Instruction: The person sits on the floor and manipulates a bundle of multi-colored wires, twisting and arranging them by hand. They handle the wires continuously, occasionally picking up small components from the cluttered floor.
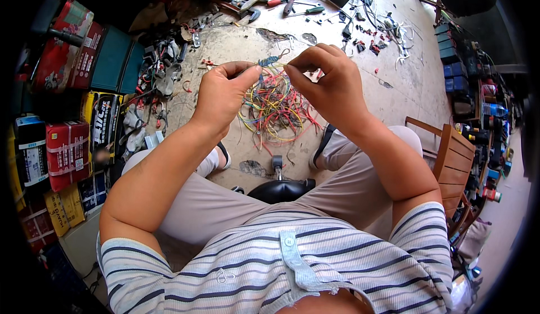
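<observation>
Although I have only the head feed to go by, the nearest trouble I can see is the black seat between the knees, where a trailing end could snag on the metal fitting just beyond it. Farther out, both hands are raised over the floor. The left hand has thumb and forefinger pinched tight on one end of the blue wire bundle, which sits in the air between the two hands. Should that pinch slacken, I'd expect the coil to loosen or drop. On the right hand, the fingers come together at the tips on what looks like a thin yellowish strand; how firmly, I cannot tell. A sharp tug there could slip it free or snap it, and a stiff cut end could prick a bare fingertip. The small loop past the bundle could catch on another strand. Below lies the tangled wire pile, red, yellow and dark lengths crossing, so a dropped piece could get lost in it. Farthest off, a green-handled screwdriver and loose scraps litter the floor, where a flung offcut would be hard to find.
</observation>
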A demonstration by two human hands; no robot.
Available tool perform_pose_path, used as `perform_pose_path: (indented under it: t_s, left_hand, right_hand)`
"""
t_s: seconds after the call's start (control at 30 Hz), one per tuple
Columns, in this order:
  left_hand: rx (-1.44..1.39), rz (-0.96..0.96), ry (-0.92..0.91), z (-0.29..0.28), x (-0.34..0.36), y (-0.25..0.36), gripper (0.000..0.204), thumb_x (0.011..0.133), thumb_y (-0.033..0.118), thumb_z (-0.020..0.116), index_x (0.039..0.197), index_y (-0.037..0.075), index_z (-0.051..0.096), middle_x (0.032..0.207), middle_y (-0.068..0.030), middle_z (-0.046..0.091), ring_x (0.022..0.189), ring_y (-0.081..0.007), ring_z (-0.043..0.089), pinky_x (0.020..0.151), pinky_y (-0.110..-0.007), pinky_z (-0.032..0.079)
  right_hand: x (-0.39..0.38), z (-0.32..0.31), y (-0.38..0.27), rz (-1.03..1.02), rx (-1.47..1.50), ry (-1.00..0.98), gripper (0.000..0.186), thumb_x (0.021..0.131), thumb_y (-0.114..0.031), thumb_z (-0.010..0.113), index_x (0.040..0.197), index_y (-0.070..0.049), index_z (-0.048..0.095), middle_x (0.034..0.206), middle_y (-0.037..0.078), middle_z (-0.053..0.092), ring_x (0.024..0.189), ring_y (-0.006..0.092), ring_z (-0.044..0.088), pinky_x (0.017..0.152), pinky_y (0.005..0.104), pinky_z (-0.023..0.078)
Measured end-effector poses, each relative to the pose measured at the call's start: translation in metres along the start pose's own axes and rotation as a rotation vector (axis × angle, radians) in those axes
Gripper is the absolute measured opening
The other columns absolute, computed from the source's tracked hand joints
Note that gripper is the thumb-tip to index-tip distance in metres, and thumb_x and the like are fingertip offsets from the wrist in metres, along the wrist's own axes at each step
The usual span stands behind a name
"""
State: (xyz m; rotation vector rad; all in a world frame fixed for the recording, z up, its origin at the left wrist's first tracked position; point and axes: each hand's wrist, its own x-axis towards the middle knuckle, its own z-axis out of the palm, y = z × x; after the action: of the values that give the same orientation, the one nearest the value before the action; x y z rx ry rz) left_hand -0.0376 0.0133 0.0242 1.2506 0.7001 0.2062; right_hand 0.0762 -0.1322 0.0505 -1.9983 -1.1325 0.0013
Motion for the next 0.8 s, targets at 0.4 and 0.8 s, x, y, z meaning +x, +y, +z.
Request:
perform_pose_path:
  t_s: [0.4,0.8]
  left_hand:
    - [0.016,0.012,0.006,-0.0004,-0.0012,-0.0021,0.014,0.083,0.017,0.066,0.09,0.004,0.068,0.068,0.0074,0.054,0.056,-0.0008,0.035,0.05,-0.017,0.027]
    - [0.015,0.022,-0.029,0.0017,-0.0045,-0.0005,0.013,0.081,0.013,0.068,0.088,0.002,0.066,0.073,0.0036,0.06,0.062,-0.0018,0.046,0.057,-0.017,0.036]
  right_hand:
    - [-0.0023,0.0037,-0.0039,-0.055,-0.081,0.028,0.011,0.069,-0.014,0.068,0.068,-0.009,0.059,0.069,0.002,0.059,0.068,0.0231,0.056,0.058,0.0351,0.045]
    - [-0.0046,0.0061,-0.0063,-0.039,-0.198,0.033,0.015,0.068,-0.015,0.068,0.064,-0.009,0.055,0.067,0.002,0.057,0.067,0.0226,0.054,0.057,0.0353,0.044]
